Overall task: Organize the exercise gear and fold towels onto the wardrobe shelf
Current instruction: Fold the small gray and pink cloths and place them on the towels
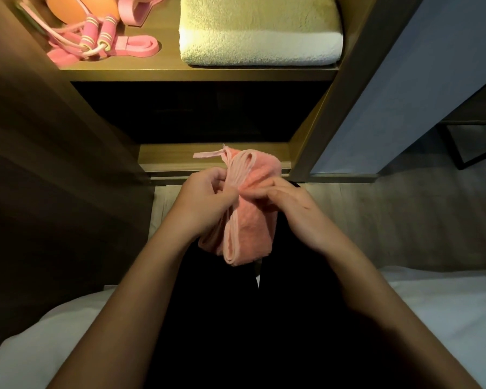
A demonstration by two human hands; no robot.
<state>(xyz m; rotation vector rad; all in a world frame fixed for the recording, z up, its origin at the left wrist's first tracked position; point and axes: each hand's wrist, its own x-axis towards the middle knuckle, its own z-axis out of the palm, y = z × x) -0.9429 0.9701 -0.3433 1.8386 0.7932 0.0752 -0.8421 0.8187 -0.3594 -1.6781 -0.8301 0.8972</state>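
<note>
A small pink towel (250,220), folded into several layers, hangs in front of me below the wardrobe shelf (197,71). My left hand (205,203) pinches its left edge and my right hand (295,209) grips its right side, both at the towel's middle. On the lit shelf lies a folded white towel (258,32) at the right. At the left sit a pink jump rope (93,37), pink resistance bands (138,47) and an orange ball (76,7), partly cut off by the frame's top.
Under the shelf is a dark compartment (197,113) with a wooden ledge (180,161) at its base. Wardrobe side panels rise at left and right, with a pale door (404,94) at the right. White bedding (446,318) lies at both sides of my lap.
</note>
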